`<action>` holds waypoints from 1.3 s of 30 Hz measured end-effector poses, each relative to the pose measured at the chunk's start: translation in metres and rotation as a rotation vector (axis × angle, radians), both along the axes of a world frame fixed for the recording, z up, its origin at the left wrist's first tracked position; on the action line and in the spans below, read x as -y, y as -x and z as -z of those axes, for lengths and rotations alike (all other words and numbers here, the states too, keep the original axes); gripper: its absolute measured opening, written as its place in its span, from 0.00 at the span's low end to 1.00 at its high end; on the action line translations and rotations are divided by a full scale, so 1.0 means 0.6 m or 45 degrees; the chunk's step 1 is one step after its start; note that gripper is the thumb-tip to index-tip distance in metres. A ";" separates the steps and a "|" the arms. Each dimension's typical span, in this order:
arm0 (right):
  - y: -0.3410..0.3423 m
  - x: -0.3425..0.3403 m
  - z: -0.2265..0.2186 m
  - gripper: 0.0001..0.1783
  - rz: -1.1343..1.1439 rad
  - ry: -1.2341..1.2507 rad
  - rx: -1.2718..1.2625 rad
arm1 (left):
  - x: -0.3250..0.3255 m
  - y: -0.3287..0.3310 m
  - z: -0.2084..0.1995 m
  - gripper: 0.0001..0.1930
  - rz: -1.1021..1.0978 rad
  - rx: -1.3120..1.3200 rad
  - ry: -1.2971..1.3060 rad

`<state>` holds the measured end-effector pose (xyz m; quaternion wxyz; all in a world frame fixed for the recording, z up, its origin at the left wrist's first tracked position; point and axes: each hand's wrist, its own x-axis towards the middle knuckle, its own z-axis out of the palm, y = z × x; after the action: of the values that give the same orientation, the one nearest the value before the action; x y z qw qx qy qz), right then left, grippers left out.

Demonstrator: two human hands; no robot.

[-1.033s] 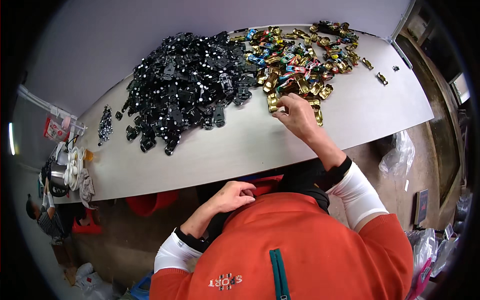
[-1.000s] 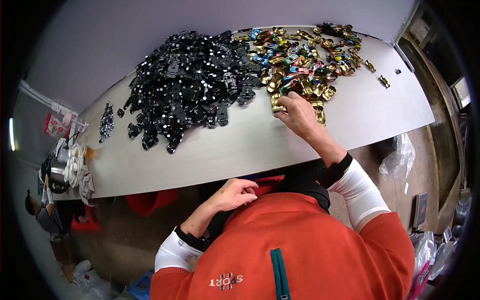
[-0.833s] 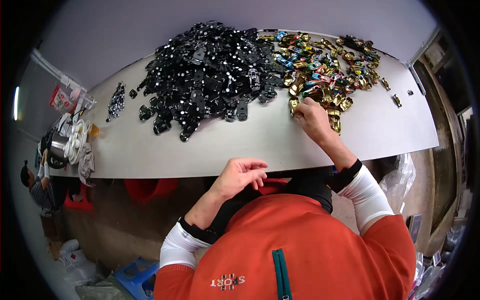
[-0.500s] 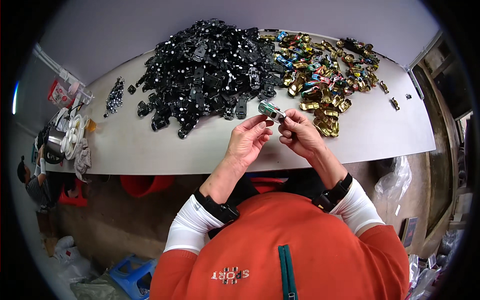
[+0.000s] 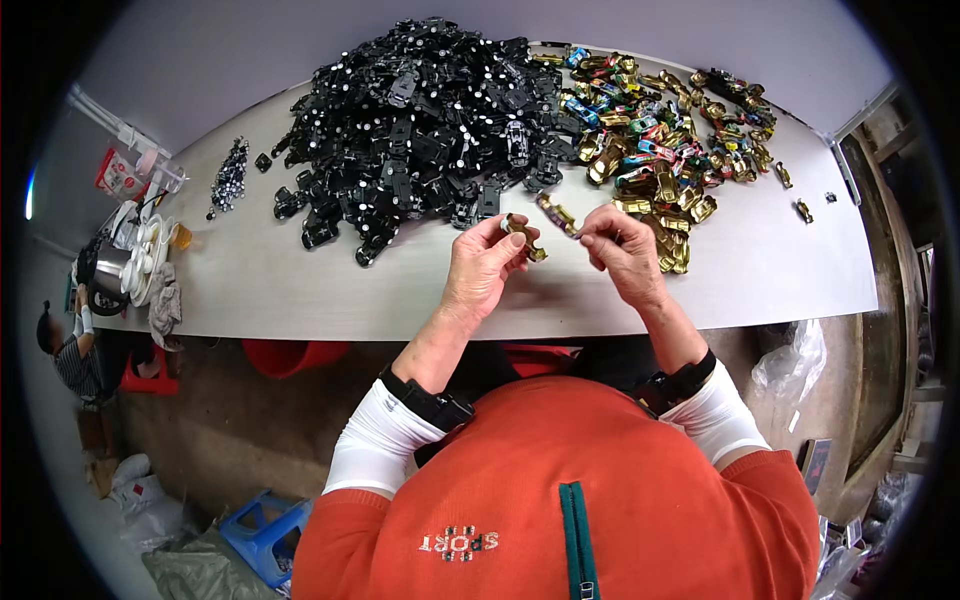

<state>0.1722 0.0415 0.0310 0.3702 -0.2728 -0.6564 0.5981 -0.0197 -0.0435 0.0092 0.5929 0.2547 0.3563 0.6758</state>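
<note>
Both my hands are raised over the front half of the table (image 5: 380,300). Between thumb and fingers of my left hand (image 5: 480,265) is a gold toy car shell (image 5: 530,243), its hollow underside partly in sight. A second, narrow gold shell (image 5: 556,212) is pinched at one end by my right hand (image 5: 625,255), and its other end points up and left. The two shells are apart. Just past my right hand lies a heap of gold and coloured car shells (image 5: 655,150). Beyond my left hand rises a large pile of black toy car bases (image 5: 420,130).
A small cluster of shiny bits (image 5: 230,175) lies at the left. White dishes (image 5: 150,260) and a cloth (image 5: 165,308) crowd the table's left end. Two loose gold shells (image 5: 804,210) sit at the right. Another person (image 5: 78,360) is at the far left; a blue stool (image 5: 265,535) stands on the floor.
Both hands held one silver-and-green toy car together before. Now they are farther apart, each with a separate gold shell; the silver-and-green car is no longer seen between them.
</note>
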 end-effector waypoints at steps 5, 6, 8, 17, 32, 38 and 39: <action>-0.020 -0.076 -0.017 0.16 0.463 -0.369 0.307 | 0.014 0.011 0.001 0.13 0.083 0.184 -0.047; -0.019 -0.080 -0.011 0.19 0.538 -0.451 0.349 | 0.018 0.008 0.004 0.13 0.013 0.040 -0.005; -0.005 -0.055 -0.008 0.21 0.435 -0.332 0.330 | 0.026 0.002 0.007 0.13 -0.126 -0.244 0.089; 0.090 0.064 -0.006 0.19 0.012 -0.735 0.385 | 0.031 -0.003 0.011 0.04 -0.253 -0.322 0.146; 0.035 0.031 0.017 0.18 0.165 -0.506 0.474 | 0.028 0.023 0.008 0.07 -0.256 -1.533 0.067; 0.018 0.041 0.012 0.19 0.093 -0.463 0.441 | -0.067 0.032 -0.037 0.16 -0.477 -2.528 0.325; 0.015 0.042 0.010 0.19 0.085 -0.486 0.430 | -0.074 0.026 -0.039 0.16 -0.444 -2.555 0.386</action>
<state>0.1632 0.0163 0.0251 0.3196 -0.3155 -0.8007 0.3966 -0.0353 0.0010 0.0326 -0.0583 0.5692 0.8009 0.1765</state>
